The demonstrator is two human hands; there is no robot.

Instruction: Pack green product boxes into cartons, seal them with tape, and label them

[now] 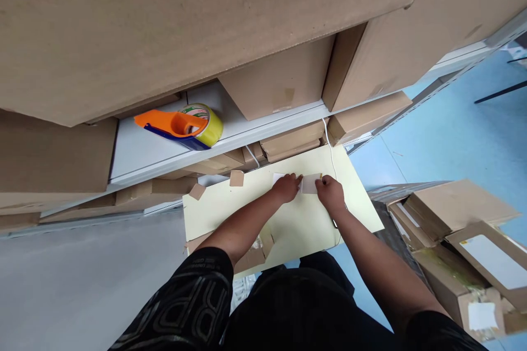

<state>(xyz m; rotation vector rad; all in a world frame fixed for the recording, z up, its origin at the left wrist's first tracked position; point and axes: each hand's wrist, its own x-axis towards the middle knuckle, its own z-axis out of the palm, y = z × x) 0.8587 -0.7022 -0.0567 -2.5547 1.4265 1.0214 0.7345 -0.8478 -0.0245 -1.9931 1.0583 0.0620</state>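
Note:
A pale yellow board (304, 225) lies before me like a small tabletop. Upon it is a white paper slip (310, 184) with a bit of yellow at its right corner. My right hand (330, 193) is closed, pinching the slip's right edge; a small dark spot shows by the fingertips. At the left end, my left hand (287, 187) has its fingers curled and pressed together on the paper. Another white piece of paper (278, 177) peeks out beyond the left hand; whether it is part of the same slip I cannot tell.
Small cardboard pieces (236, 178) and a cardboard box (252, 258) lie on the board's left side. A white cable (329, 142) runs down across it. Above, a shelf (144, 159) holds an orange tape dispenser (177, 123) and large cartons (284, 77). More cartons (461, 208) are piled at right.

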